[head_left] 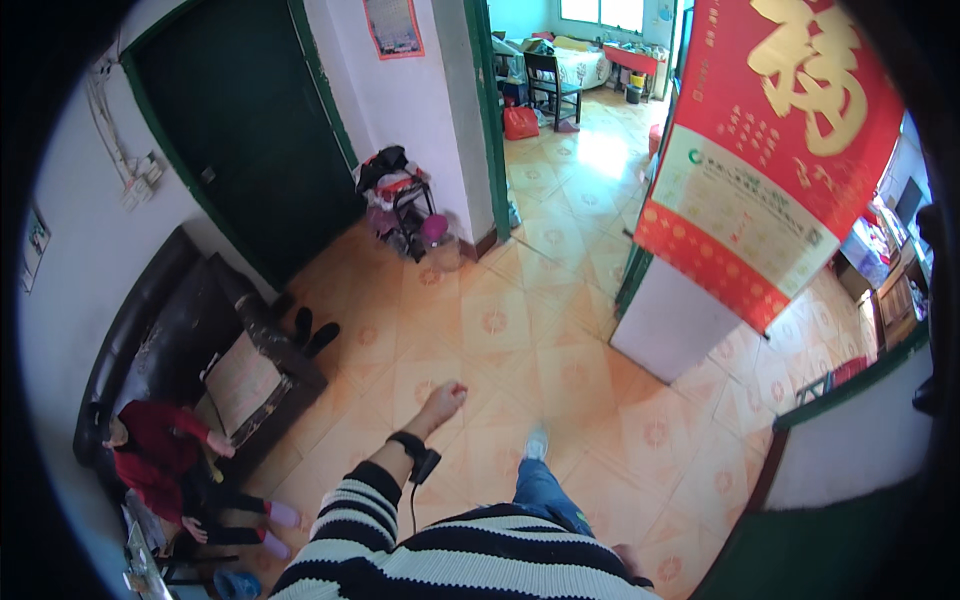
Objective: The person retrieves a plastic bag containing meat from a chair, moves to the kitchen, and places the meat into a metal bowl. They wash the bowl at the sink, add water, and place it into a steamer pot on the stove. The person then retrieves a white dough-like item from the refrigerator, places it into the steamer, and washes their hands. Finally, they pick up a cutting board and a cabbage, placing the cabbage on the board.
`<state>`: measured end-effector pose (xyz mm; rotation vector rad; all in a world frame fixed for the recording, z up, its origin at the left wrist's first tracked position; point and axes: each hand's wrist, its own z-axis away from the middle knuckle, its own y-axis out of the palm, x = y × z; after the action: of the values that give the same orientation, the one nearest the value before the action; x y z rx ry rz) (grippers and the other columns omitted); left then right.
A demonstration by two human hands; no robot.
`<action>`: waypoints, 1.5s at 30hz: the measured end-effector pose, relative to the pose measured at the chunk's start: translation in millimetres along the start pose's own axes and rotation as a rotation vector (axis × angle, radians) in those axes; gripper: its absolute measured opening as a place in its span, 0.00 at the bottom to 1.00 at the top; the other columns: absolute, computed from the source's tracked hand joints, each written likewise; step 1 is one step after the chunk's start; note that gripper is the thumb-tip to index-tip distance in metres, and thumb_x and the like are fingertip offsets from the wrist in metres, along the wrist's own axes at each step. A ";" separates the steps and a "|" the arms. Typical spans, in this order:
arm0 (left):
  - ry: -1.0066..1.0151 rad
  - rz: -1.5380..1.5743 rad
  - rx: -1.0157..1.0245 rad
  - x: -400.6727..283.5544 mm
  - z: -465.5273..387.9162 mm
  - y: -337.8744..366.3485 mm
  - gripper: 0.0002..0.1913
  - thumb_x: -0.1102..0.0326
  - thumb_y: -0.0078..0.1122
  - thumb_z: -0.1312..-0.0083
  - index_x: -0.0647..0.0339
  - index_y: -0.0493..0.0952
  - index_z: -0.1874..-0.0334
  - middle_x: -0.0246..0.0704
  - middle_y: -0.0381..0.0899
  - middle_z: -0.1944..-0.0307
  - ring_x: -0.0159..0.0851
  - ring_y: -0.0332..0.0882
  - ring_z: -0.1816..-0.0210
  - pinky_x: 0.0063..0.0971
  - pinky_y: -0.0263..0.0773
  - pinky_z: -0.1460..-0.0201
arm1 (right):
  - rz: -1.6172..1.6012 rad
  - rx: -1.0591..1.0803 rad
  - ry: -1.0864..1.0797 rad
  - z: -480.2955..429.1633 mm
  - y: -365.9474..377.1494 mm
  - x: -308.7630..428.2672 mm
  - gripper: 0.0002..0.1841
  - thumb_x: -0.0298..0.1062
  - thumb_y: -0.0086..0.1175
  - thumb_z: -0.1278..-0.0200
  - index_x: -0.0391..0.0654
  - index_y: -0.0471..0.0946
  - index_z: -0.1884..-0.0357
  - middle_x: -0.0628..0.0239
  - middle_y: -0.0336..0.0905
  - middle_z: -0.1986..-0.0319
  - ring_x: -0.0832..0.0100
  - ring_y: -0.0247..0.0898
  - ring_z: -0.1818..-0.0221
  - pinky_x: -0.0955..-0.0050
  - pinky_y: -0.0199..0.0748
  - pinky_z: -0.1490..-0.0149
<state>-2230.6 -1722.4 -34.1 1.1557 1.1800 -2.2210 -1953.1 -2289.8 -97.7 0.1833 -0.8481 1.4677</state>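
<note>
My left hand is held out in front of my body above the tiled floor, its fingers curled and nothing visible in it. A black strap with a small box and a cable is around that wrist. My right hand shows only in part, low beside my striped sweater; its fingers are hidden. One foot in a light shoe is forward on the tiles.
A person in red sits on the worn dark leather sofa at left. A loaded chair stands by the closed dark door. Ahead, a doorway leads to a room with a bed. A red wall calendar hangs at right.
</note>
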 end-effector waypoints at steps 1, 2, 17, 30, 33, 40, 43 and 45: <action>-0.034 -0.022 0.048 -6.7 -26.8 8.7 0.16 0.58 0.59 0.34 0.61 0.81 0.51 0.42 0.86 0.57 0.39 0.83 0.54 0.32 0.77 0.49 | 0.019 -0.003 0.085 -35.7 -16.1 20.8 0.10 0.35 0.57 0.39 0.39 0.82 0.70 0.61 0.81 0.79 0.68 0.76 0.80 0.69 0.74 0.74; -0.006 -0.053 0.095 -9.9 -47.7 12.6 0.16 0.58 0.58 0.35 0.61 0.81 0.51 0.42 0.86 0.57 0.41 0.83 0.54 0.33 0.77 0.49 | 0.049 0.008 0.168 -71.0 -32.3 43.8 0.09 0.35 0.57 0.39 0.40 0.82 0.72 0.61 0.81 0.79 0.67 0.77 0.80 0.68 0.74 0.74; -0.829 0.025 0.170 57.1 -311.5 -106.1 0.09 0.65 0.57 0.38 0.60 0.79 0.58 0.36 0.81 0.70 0.37 0.80 0.72 0.37 0.75 0.73 | 0.072 -0.213 -0.609 -562.7 -226.8 615.7 0.17 0.43 0.53 0.32 0.39 0.82 0.55 0.46 0.84 0.60 0.51 0.81 0.53 0.60 0.77 0.49; 0.039 -0.081 0.188 -259.9 -951.0 -119.7 0.15 0.58 0.61 0.37 0.62 0.81 0.56 0.38 0.84 0.66 0.36 0.82 0.64 0.34 0.77 0.61 | -0.089 -0.233 -0.148 -793.9 -372.8 746.8 0.15 0.37 0.56 0.38 0.34 0.81 0.59 0.57 0.83 0.71 0.68 0.80 0.71 0.69 0.77 0.64; -0.024 0.116 0.362 -375.1 -1054.9 -99.5 0.13 0.60 0.60 0.34 0.60 0.80 0.53 0.32 0.82 0.66 0.29 0.80 0.66 0.28 0.77 0.66 | -0.307 -0.198 0.077 -849.3 -424.8 764.8 0.12 0.34 0.56 0.38 0.35 0.79 0.61 0.62 0.82 0.73 0.71 0.76 0.76 0.71 0.74 0.69; -0.025 0.410 0.337 -550.4 -1278.9 -92.7 0.16 0.59 0.59 0.31 0.57 0.77 0.46 0.29 0.81 0.58 0.28 0.80 0.62 0.26 0.78 0.66 | -0.333 -0.176 0.155 -1029.1 -587.8 826.3 0.08 0.30 0.55 0.38 0.36 0.78 0.61 0.62 0.78 0.77 0.70 0.74 0.80 0.72 0.71 0.77; -0.018 0.472 0.123 -586.4 -1365.6 -125.9 0.13 0.62 0.58 0.32 0.57 0.78 0.47 0.28 0.80 0.60 0.28 0.80 0.63 0.26 0.77 0.68 | -0.159 -0.216 0.092 -1108.2 -673.9 899.8 0.07 0.29 0.54 0.37 0.36 0.77 0.61 0.62 0.76 0.79 0.71 0.72 0.82 0.73 0.68 0.80; 0.009 0.507 -0.013 -599.5 -1418.5 -164.9 0.11 0.64 0.58 0.34 0.57 0.78 0.51 0.28 0.80 0.65 0.28 0.79 0.67 0.26 0.76 0.73 | -0.219 -0.272 0.003 -1157.3 -708.4 955.4 0.07 0.29 0.51 0.35 0.36 0.76 0.61 0.64 0.76 0.79 0.72 0.72 0.82 0.73 0.68 0.80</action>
<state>-1282.3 -503.9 87.8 1.2894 0.7886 -1.8195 -972.0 -951.5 -75.5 0.0674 -0.9832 1.1361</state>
